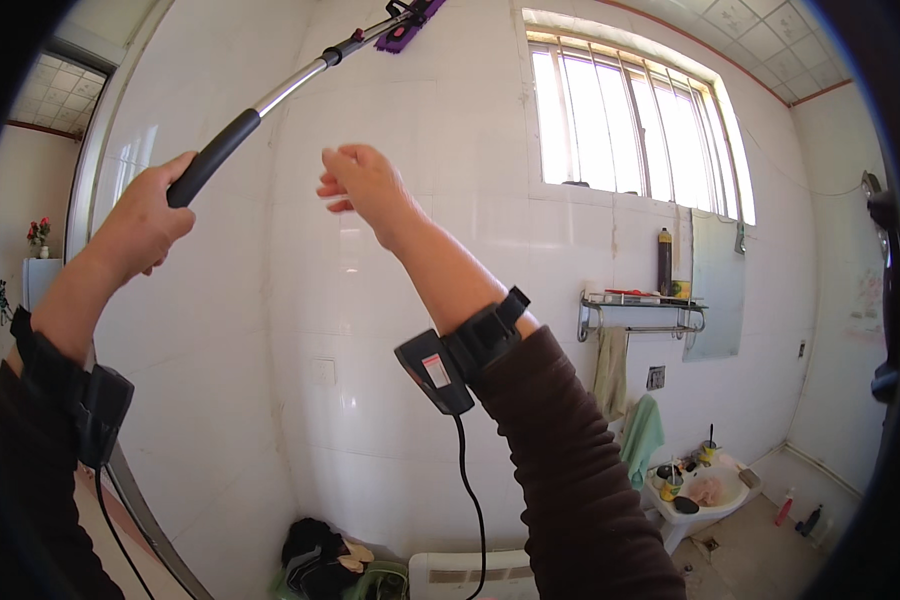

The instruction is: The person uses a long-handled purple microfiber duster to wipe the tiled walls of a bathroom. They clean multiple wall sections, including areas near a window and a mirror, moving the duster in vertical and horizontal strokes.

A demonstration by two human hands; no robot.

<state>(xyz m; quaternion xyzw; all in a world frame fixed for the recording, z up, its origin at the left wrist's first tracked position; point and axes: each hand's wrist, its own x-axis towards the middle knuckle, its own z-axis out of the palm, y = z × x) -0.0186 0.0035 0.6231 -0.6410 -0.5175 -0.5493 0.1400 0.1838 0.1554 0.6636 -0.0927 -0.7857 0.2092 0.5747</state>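
Note:
My left hand [148, 222] is wrapped round the dark grip of a long-handled flat mop [292, 80], near the grip's lower end. The mop's silver pole slants up and to the right. Its purple pad [400, 38] is up against the white tiled wall, partly cut off by the upper edge of the picture. To the right of the grip, my right hand [365, 188] is raised in front of the wall and apart from the mop. Its fingers are loosely bent and slightly spread, with nothing visible in them.
A barred window [625, 125] is at the upper right. Below it are a metal shelf [640, 300] with a bottle, hanging towels [644, 438], a mirror [715, 300] and a cluttered sink [735, 488]. Dark clothes [315, 555] and a white appliance [470, 575] stand low in front.

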